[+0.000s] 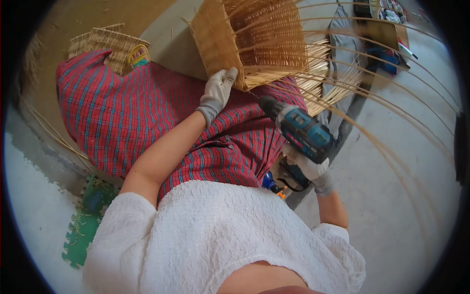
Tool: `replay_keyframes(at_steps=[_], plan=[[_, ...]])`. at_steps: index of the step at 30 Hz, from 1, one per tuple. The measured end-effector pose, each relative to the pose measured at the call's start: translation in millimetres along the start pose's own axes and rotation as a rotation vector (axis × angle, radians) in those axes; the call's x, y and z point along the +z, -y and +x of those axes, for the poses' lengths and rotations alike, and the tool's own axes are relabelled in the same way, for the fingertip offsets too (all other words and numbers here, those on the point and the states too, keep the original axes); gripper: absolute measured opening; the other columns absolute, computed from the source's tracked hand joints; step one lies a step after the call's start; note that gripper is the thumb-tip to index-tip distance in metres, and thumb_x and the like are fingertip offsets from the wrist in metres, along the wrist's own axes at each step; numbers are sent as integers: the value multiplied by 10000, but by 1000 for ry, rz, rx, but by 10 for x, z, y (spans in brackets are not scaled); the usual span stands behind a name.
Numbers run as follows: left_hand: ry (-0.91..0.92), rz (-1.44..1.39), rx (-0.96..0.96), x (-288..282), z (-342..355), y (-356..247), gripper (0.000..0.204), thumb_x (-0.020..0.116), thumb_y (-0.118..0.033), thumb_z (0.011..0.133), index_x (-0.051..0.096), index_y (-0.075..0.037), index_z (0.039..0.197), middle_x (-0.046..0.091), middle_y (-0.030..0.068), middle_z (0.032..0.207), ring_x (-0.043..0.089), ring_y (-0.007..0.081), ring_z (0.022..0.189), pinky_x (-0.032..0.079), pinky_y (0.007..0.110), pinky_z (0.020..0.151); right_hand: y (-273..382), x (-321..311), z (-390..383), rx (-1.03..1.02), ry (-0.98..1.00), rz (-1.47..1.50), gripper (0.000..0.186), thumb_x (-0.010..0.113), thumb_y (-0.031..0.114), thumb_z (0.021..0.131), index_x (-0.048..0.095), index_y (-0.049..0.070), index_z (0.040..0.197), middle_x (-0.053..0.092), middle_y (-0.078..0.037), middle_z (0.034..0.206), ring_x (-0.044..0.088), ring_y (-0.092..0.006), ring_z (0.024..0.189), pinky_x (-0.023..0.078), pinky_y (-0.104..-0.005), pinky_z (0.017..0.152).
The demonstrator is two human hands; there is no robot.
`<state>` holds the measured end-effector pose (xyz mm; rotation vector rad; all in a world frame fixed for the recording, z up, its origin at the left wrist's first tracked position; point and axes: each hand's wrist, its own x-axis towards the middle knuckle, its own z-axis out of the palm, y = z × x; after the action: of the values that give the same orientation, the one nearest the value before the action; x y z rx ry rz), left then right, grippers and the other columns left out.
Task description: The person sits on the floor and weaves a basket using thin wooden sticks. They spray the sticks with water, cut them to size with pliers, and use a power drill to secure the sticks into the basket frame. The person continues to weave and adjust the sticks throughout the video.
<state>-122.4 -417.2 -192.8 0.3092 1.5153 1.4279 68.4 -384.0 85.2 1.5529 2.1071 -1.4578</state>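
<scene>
A woven wicker basket [211, 46] rests tilted at my lap, its open side facing right, with long loose canes [362, 93] fanning out from it to the right. My left hand [219, 90], in a pale work glove, grips the basket's near lower corner. My gloved right hand [306, 164] is wrapped round the handle of a teal and black cordless drill [306, 128]. The drill's thin bit points up and left at the basket's lower edge, close to my left fingers; whether it touches the weave I cannot tell. The drill's body partly covers my right fingers.
Bundled canes [316, 73] lie on the floor behind the basket. A flat woven piece [110, 44] is beyond my knee, near my sandalled foot [139, 56]. Green foam mat pieces [83, 235] lie at left. Tools and a marker [407, 51] sit at far right.
</scene>
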Motion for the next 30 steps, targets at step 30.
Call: replay_keyframes(at_steps=[30], plan=[[301,263,-96,7,37,-54,1066,781,-721,695,550,99,1335,633,257,1291,606,354,1222,471,391,1063,-50,-64,-17,144,-29,-142,306,793,196,880,689,14,1103,692,-42,809,667,-124,662,576,-296,598]])
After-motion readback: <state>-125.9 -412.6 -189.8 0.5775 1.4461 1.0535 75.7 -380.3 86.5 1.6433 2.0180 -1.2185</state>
